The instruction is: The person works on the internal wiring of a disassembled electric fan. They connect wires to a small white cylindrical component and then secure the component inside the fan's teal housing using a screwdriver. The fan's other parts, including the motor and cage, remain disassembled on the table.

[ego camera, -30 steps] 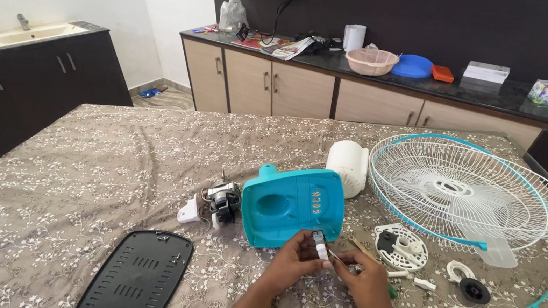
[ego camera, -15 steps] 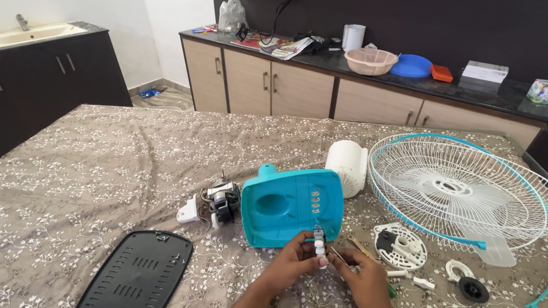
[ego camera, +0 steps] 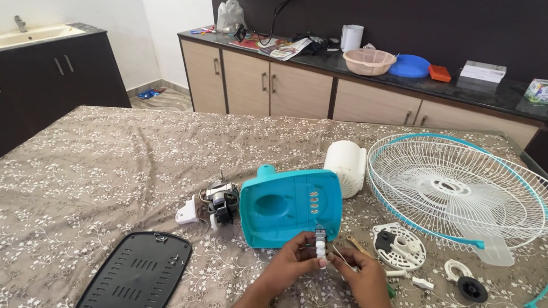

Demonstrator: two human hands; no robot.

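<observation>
My left hand (ego camera: pixel 289 262) and my right hand (ego camera: pixel 362 277) meet over the patterned tablecloth near the front edge. Together they pinch a small switch block (ego camera: pixel 320 243) with white buttons, held upright between the fingertips. Thin wires run from it toward my right hand. Just behind the hands lies a turquoise fan base housing (ego camera: pixel 290 206), tilted, with a row of button holes on its face. A small fan motor (ego camera: pixel 219 203) with a white plug sits left of the housing.
A white wire fan guard with turquoise rim (ego camera: pixel 466 192) lies at the right. A white cylinder cover (ego camera: pixel 345 167), a round white plate (ego camera: pixel 399 245), a black knob (ego camera: pixel 472 289) and a black bottom plate (ego camera: pixel 133 285) lie around. A counter with a bowl (ego camera: pixel 369 61) stands behind.
The hands have stayed in place with the switch block; the view shifted very slightly. Fingers adjusted a little around the block.
</observation>
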